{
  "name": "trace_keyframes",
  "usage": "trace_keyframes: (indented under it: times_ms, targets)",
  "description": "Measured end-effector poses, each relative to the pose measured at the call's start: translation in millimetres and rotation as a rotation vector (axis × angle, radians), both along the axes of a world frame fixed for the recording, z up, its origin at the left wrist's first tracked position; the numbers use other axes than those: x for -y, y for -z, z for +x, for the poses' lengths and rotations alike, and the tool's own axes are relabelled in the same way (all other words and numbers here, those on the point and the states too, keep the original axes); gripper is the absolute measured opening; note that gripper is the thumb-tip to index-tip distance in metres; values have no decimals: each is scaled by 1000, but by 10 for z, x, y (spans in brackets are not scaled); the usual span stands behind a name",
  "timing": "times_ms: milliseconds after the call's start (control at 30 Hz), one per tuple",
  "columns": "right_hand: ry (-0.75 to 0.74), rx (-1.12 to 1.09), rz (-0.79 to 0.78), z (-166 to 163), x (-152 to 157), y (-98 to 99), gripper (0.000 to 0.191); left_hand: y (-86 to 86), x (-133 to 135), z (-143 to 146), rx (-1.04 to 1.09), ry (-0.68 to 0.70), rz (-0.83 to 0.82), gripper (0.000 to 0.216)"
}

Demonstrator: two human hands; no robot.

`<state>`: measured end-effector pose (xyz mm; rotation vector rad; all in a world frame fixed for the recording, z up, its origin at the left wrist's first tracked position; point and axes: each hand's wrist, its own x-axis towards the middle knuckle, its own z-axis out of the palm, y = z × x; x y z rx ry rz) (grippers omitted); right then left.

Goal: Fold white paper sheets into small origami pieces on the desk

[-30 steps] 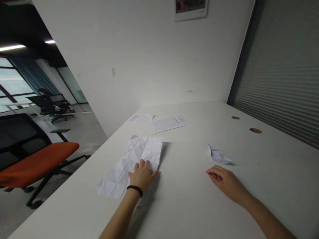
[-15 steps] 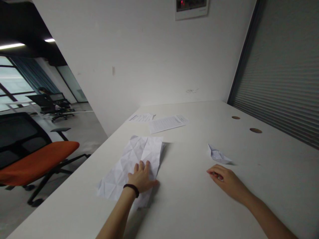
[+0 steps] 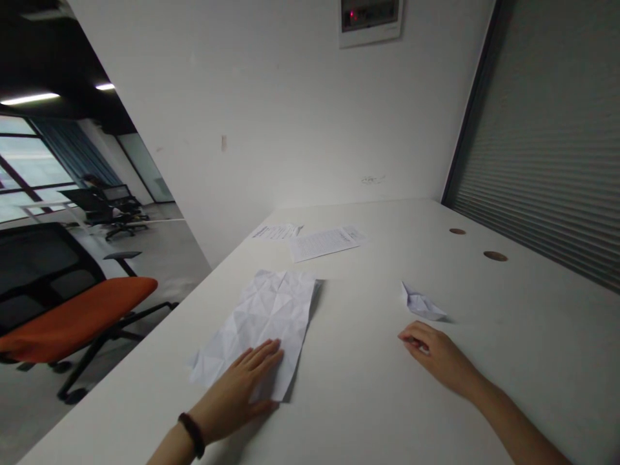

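A creased white sheet of paper (image 3: 271, 310), covered in fold lines, lies spread on the white table toward the left. My left hand (image 3: 237, 394), with a dark band at the wrist, rests on its near edge, fingers stretched out and nothing in them. To the right, my right hand (image 3: 433, 355) sits on the tabletop, its fingers loosely curled in; I see nothing held in it. Just beyond that hand stands a small folded paper boat (image 3: 421, 303), apart from the fingers.
Two printed sheets lie farther back, a left one (image 3: 276, 231) and a nearer one (image 3: 325, 243). Two round holes sit at the table's right, one of them a cable hole (image 3: 495, 256) near the blinds (image 3: 542, 148). An orange-seated chair (image 3: 87, 316) stands left of the table.
My left hand has slid back toward me and left over the creased paper, whose near right corner now lies flatter. My right hand and the paper boat have stayed about where they were.
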<state>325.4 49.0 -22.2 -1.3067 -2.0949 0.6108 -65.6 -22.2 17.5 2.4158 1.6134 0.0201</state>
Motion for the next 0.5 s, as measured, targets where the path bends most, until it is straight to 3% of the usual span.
trace_keyframes:
  times_ms: [100, 233, 367, 500]
  targets:
    - [7, -3, -3, -7, 2, -9, 18, 47, 1, -51, 63, 22, 19, 56]
    - [21, -17, -20, -25, 28, -47, 18, -28, -21, -37, 160, 48, 48, 29]
    - [30, -26, -38, -24, 41, -47, 19, -58, -11, -1, 199, -11, 167, 22]
    - [21, -30, -33, -20, 31, -30, 19, -6, 9, 10, 85, 37, 239, 57]
